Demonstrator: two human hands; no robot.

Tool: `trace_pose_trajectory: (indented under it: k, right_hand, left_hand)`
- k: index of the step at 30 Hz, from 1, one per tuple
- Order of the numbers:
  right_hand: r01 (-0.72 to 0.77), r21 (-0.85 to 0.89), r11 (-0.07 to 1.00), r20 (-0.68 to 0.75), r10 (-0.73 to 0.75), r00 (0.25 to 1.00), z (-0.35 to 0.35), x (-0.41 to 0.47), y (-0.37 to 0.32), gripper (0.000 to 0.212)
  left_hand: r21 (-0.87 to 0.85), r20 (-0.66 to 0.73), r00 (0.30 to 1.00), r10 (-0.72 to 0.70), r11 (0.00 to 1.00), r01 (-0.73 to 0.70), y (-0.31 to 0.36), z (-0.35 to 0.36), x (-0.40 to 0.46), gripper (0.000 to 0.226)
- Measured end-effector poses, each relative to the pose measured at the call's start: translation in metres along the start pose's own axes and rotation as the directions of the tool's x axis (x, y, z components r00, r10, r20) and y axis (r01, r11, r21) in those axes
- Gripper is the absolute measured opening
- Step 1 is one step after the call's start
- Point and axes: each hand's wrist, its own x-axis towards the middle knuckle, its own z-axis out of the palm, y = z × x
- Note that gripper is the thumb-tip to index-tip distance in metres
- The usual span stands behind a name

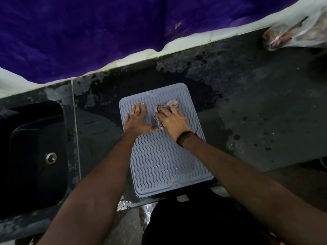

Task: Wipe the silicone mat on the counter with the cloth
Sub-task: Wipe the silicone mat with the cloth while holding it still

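A grey-blue silicone mat [159,163] with a wavy ribbed pattern lies on the dark counter, its near edge at the counter's front. My left hand [137,119] rests flat on the mat's far left part, fingers spread, holding nothing. My right hand [172,121] presses a crumpled pale pink cloth [168,106] onto the mat's far right part; the cloth bulges out beyond my fingers. A dark band circles my right wrist.
A dark sink [35,156] with a metal drain [51,157] sits at the left. The worn black counter [256,112] stretches right, with wet patches behind the mat. A purple cloth [106,32] hangs at the back. A clear plastic bag [292,34] lies at the far right.
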Motion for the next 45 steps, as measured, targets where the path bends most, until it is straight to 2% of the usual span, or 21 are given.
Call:
trace_pose_trajectory:
  k: [2, 6, 8, 11, 14, 19, 23, 26, 32, 36, 41, 45]
  right_hand:
    - [-0.005, 0.037, 0.999, -0.01, 0.005, 1.0, 0.004, -0.035, 0.008, 0.056]
    - [0.01, 0.008, 1.0, 0.059, -0.011, 0.998, 0.006, -0.07, 0.018, 0.052]
    - [-0.012, 0.015, 1.0, 0.0, 0.012, 1.0, -0.003, -0.057, 0.024, 0.048]
    - [-0.103, 0.022, 0.994, -0.117, 0.105, 0.988, -0.015, -0.018, 0.034, 0.047]
    - [-0.117, -0.035, 0.992, -0.049, 0.116, 0.992, -0.017, 0.006, 0.038, 0.052]
    - [-0.076, -0.095, 0.993, -0.007, 0.075, 0.997, -0.001, -0.026, 0.035, 0.05]
    - [-0.022, -0.074, 0.997, -0.066, 0.017, 0.998, 0.007, -0.089, 0.029, 0.046]
    - [-0.011, -0.048, 0.999, 0.005, 0.011, 1.0, 0.003, -0.105, 0.029, 0.047]
    - [-0.062, -0.094, 0.994, -0.071, 0.055, 0.996, -0.021, -0.038, 0.008, 0.041]
    - [-0.048, -0.109, 0.993, 0.007, 0.049, 0.999, -0.008, -0.012, -0.013, 0.041]
    - [-0.038, -0.045, 0.998, 0.021, 0.039, 0.999, 0.018, -0.081, -0.011, 0.051]
    - [0.005, -0.077, 0.997, 0.042, -0.002, 0.999, 0.028, -0.145, -0.012, 0.057]
  left_hand:
    - [-0.012, 0.0, 1.0, 0.013, 1.0, -0.013, -0.002, 0.001, 0.0, 0.129]
    - [-0.022, -0.001, 0.999, 0.036, 0.999, -0.036, -0.001, 0.0, -0.004, 0.127]
    - [-0.047, -0.015, 0.999, 0.048, 0.998, -0.048, 0.002, 0.0, -0.008, 0.124]
    - [-0.026, -0.169, 0.973, 0.155, 0.986, -0.162, 0.007, 0.019, -0.02, 0.109]
    - [-0.011, -0.243, 0.953, 0.181, 0.982, -0.189, 0.014, 0.04, -0.031, 0.088]
    - [-0.03, -0.212, 0.969, 0.125, 0.99, -0.134, 0.017, 0.043, -0.029, 0.082]
    - [-0.026, -0.225, 0.965, 0.136, 0.989, -0.145, 0.017, 0.046, -0.028, 0.08]
    - [-0.026, -0.202, 0.972, 0.118, 0.992, -0.126, 0.016, 0.044, -0.026, 0.079]
    - [-0.038, -0.167, 0.982, 0.092, 0.994, -0.1, 0.017, 0.045, -0.024, 0.08]
    - [-0.027, -0.15, 0.985, 0.081, 0.996, -0.086, 0.017, 0.044, -0.023, 0.08]
    - [-0.024, -0.132, 0.988, 0.079, 0.996, -0.083, 0.018, 0.042, -0.024, 0.078]
    - [-0.021, -0.125, 0.989, 0.082, 0.996, -0.085, 0.021, 0.04, -0.026, 0.076]
